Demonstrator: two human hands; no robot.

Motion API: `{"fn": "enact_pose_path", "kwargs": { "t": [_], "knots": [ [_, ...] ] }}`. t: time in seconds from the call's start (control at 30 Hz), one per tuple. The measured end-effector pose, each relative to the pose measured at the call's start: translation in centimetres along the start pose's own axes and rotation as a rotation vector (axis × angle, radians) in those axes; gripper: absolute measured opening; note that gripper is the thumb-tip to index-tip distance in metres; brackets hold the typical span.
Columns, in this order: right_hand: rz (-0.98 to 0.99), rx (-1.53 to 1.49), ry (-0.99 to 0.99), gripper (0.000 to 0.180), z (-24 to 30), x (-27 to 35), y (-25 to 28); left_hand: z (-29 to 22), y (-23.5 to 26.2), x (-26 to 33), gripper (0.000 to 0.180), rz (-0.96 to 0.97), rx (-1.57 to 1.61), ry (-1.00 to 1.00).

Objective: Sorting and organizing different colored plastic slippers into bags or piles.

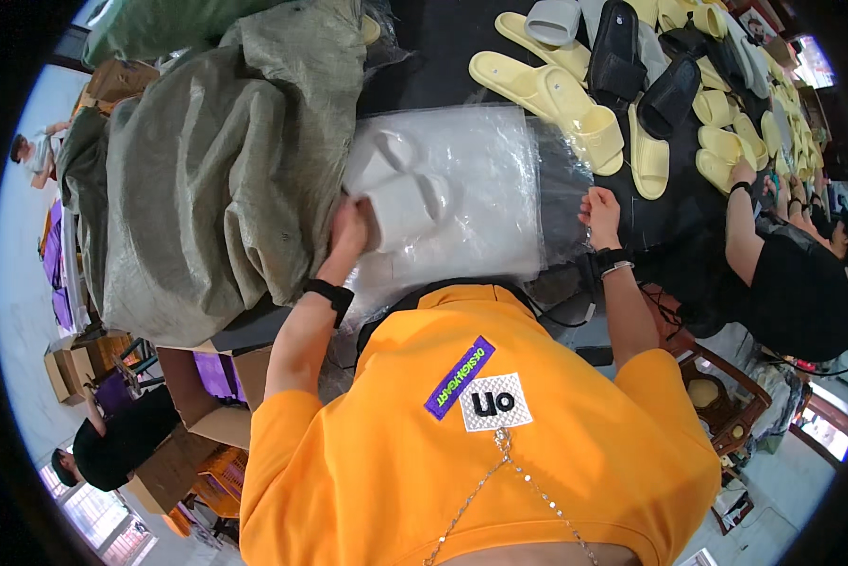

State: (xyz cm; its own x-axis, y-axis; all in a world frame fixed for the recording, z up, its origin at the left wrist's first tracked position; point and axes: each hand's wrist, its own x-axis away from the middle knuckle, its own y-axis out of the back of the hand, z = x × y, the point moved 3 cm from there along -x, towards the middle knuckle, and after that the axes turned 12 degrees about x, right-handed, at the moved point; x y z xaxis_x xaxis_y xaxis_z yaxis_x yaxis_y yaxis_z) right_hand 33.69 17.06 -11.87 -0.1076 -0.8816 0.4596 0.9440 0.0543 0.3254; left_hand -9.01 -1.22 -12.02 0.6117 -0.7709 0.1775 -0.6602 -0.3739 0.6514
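A pair of pale slide slippers [403, 209] lies at the left of a stack of clear plastic bags [495, 189] on the dark table. Closed at the near left side of these slides is my left hand [350, 228], its fingertips partly hidden against them. Off to the right, my right hand [601, 217] pinches the edge of a thin clear plastic bag [561, 193] that spreads over the table. Whether the slides are inside a bag or only on top, I cannot tell.
A large grey-green woven sack [207, 179] covers the left of the table. Many yellow slides [561, 99], some black slides [617, 57] and a grey slide [553, 21] fill the far right. Co-workers sit at right [801, 283]. A cardboard box [221, 423] stands lower left.
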Motion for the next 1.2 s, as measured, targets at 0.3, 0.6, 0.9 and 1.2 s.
{"fn": "enact_pose_path", "kwargs": {
  "t": [0.3, 0.6, 0.9, 1.2],
  "knots": [
    [0.149, -0.038, 0.027, 0.021, 0.7, 2.3, -1.7, -5.4, 10.3, -5.5, 0.034, -0.36, 0.877, -0.036],
    [0.523, 0.134, 0.145, 0.034, 2.2, 5.4, -9.1, -17.2, -2.4, 0.8, 0.017, -0.04, -0.083, -0.562],
    [0.467, 0.097, 0.038, 0.026, -0.3, 4.4, -8.7, -4.2, -4.7, -5.8, 0.024, 0.03, 0.13, -0.051],
    [0.496, 0.099, 0.295, 0.05, 2.3, 7.3, -5.8, 2.6, -5.3, -7.4, 0.023, -0.176, 0.022, -0.048]
  ]
}}
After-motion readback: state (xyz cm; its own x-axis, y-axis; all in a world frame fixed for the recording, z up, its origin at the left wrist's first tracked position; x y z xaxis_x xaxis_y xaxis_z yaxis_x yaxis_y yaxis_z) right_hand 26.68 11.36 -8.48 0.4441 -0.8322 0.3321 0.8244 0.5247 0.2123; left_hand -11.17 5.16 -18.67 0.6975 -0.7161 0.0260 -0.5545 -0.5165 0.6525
